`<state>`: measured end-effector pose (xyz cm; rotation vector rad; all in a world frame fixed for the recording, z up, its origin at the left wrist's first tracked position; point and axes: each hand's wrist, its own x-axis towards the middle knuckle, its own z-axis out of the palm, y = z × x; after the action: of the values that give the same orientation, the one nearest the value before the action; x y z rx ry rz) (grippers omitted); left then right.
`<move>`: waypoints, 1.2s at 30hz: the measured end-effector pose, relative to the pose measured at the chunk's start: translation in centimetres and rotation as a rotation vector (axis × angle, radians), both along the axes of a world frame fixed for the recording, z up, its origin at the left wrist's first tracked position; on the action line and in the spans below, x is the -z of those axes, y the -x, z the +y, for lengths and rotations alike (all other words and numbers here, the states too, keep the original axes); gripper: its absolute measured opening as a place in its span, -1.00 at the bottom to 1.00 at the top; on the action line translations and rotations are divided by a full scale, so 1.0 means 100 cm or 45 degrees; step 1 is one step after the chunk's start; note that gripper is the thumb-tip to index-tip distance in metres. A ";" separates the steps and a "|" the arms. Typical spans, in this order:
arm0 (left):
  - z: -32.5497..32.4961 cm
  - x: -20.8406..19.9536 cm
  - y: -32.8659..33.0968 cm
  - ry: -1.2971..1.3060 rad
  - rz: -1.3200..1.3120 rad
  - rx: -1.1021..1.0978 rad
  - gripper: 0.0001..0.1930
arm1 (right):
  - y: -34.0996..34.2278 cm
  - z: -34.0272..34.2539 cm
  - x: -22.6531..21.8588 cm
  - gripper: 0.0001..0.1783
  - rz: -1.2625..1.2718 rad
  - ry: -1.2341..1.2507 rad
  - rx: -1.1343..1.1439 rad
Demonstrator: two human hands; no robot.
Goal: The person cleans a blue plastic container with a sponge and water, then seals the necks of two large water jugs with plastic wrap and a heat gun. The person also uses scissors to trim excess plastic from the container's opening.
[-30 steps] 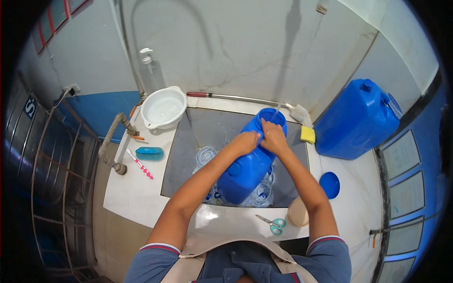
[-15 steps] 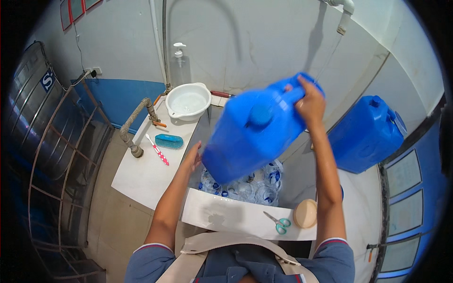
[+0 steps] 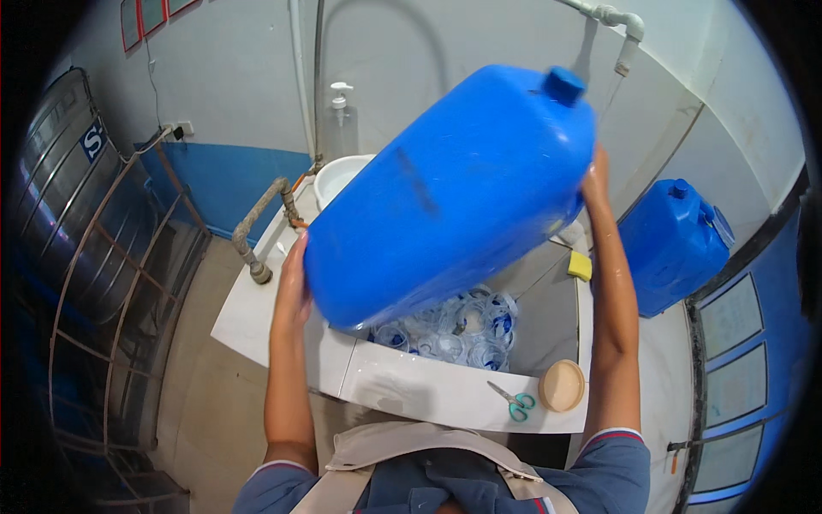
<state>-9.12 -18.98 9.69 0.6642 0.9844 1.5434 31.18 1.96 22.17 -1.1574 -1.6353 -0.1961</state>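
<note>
A beige band (image 3: 419,437) crosses my chest, a beige strap (image 3: 338,490) at each end. Beyond the band, my blue-grey shirt's short sleeves (image 3: 618,469) have red-and-white trim; my left hand (image 3: 294,287) and right hand (image 3: 597,178) are bare.

Lettering shows most plainly on the metal tank (image 3: 64,201) beyond the worktop's (image 3: 377,377) left edge: a dark blue label (image 3: 92,143) bearing bold white print, cut off by the tank's curve. Red-edged sheets (image 3: 154,13) hang on the wall (image 3: 231,68) past the worktop's far left corner, their contents unreadable. Beyond its right edge, pale framed panels (image 3: 726,319) line a blue surface (image 3: 765,313); they may carry writing, though distortion and glare leave nothing legible. The raised blue jug's (image 3: 454,197) dark smudge (image 3: 417,182) forms no readable characters.
</note>
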 end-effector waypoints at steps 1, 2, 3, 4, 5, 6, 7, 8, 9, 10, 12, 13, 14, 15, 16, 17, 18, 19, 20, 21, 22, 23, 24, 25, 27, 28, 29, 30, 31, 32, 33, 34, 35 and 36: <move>0.011 0.010 -0.005 -0.079 -0.018 -0.001 -0.43 | -0.022 0.010 -0.002 -0.64 -0.091 0.059 0.007; 0.021 0.035 -0.013 -0.061 -0.095 0.001 -0.44 | -0.037 0.022 -0.006 -0.63 -0.177 0.113 0.005; 0.026 0.055 -0.022 -0.047 -0.171 -0.009 -0.45 | -0.031 0.028 -0.005 -0.63 -0.249 0.195 0.064; 0.023 0.061 -0.040 0.055 -0.308 -0.005 -0.50 | -0.030 0.032 -0.003 -0.62 -0.327 0.280 0.136; 0.010 0.069 -0.039 0.114 -0.338 0.035 -0.50 | -0.019 0.030 -0.001 -0.61 -0.387 0.394 0.277; -0.004 0.078 -0.041 0.166 -0.377 0.085 -0.51 | -0.009 0.024 -0.002 -0.60 -0.452 0.501 0.430; -0.010 0.082 -0.040 0.210 -0.415 0.125 -0.51 | 0.011 0.015 -0.004 -0.60 -0.455 0.555 0.400; -0.017 0.069 -0.030 0.271 -0.318 0.094 -0.51 | 0.030 0.001 -0.007 -0.59 -0.460 0.611 0.388; -0.028 0.050 -0.013 0.338 -0.214 0.067 -0.51 | 0.036 -0.008 -0.009 -0.58 -0.458 0.675 0.381; -0.028 0.037 0.006 0.277 -0.169 0.061 -0.51 | 0.034 -0.013 -0.016 -0.57 -0.379 0.616 0.391; -0.015 0.003 0.020 0.081 -0.067 -0.019 -0.49 | 0.035 -0.010 -0.023 -0.55 -0.232 0.500 0.377; -0.006 -0.011 0.019 -0.050 -0.009 -0.079 -0.49 | 0.025 -0.001 -0.020 -0.54 -0.178 0.348 0.202; 0.010 -0.001 0.023 -0.117 -0.032 0.007 -0.50 | 0.004 0.010 -0.015 -0.53 -0.126 0.196 0.038; 0.026 0.022 0.015 -0.107 -0.122 0.012 -0.52 | -0.020 0.020 -0.011 -0.51 -0.075 0.044 -0.118; 0.041 0.047 0.002 -0.099 -0.206 -0.001 -0.54 | -0.035 0.034 -0.008 -0.48 -0.046 0.236 -0.071; 0.049 0.063 -0.008 -0.085 -0.281 -0.026 -0.55 | -0.028 0.037 -0.002 -0.47 -0.162 0.356 0.079; 0.042 0.074 -0.018 0.052 -0.335 0.014 -0.58 | -0.021 0.037 0.002 -0.47 -0.274 0.473 0.236; 0.030 0.086 -0.029 0.187 -0.396 0.073 -0.61 | -0.019 0.032 0.002 -0.47 -0.390 0.586 0.414; 0.012 0.088 -0.026 0.258 -0.417 0.101 -0.60 | -0.003 0.021 0.004 -0.48 -0.426 0.655 0.428; -0.006 0.081 -0.018 0.315 -0.440 0.131 -0.60 | 0.021 0.005 0.002 -0.49 -0.462 0.709 0.443; -0.016 0.075 -0.009 0.372 -0.468 0.168 -0.60 | 0.037 -0.008 -0.005 -0.49 -0.502 0.763 0.467; -0.018 0.074 0.010 0.273 -0.323 0.032 -0.57 | 0.043 -0.014 -0.011 -0.50 -0.428 0.697 0.452; -0.015 0.048 0.024 0.294 -0.220 0.074 -0.52 | 0.047 -0.016 -0.015 -0.51 -0.352 0.634 0.437; -0.008 0.033 0.035 0.159 -0.122 0.099 -0.49 | 0.048 -0.017 -0.019 -0.52 -0.279 0.568 0.418; 0.013 -0.002 0.017 0.021 -0.060 -0.007 -0.48 | 0.018 0.001 -0.018 -0.54 -0.164 0.410 0.281; 0.030 0.006 0.015 -0.032 -0.053 0.012 -0.47 | 0.009 0.005 -0.017 -0.54 -0.116 0.312 0.198; 0.043 0.021 0.012 -0.085 -0.048 0.031 -0.47 | 0.005 0.006 -0.016 -0.54 -0.069 0.213 0.115; 0.049 0.045 0.006 -0.028 -0.076 -0.030 -0.47 | 0.014 0.000 -0.017 -0.53 -0.097 0.305 0.189; 0.054 0.075 -0.007 0.025 -0.106 -0.066 -0.48 | 0.012 0.002 -0.006 -0.52 -0.169 0.405 0.274; 0.049 0.090 -0.012 0.106 -0.128 -0.007 -0.49 | 0.001 0.007 0.012 -0.51 -0.234 0.507 0.384; 0.042 0.104 -0.015 0.184 -0.150 0.034 -0.49 | -0.006 0.011 0.019 -0.51 -0.303 0.604 0.477; 0.024 0.112 -0.002 0.288 -0.163 0.116 -0.50 | 0.005 0.009 0.018 -0.50 -0.303 0.655 0.465; 0.015 0.114 0.010 0.396 -0.183 0.209 -0.50 | 0.024 -0.002 0.014 -0.50 -0.308 0.709 0.465; 0.011 0.101 0.024 0.365 -0.141 0.124 -0.51 | 0.036 -0.011 0.010 -0.49 -0.310 0.772 0.468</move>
<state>-11.51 -17.84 -0.40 0.4142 1.0485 1.3077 27.63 0.85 21.17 -1.9632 -1.7348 -0.0734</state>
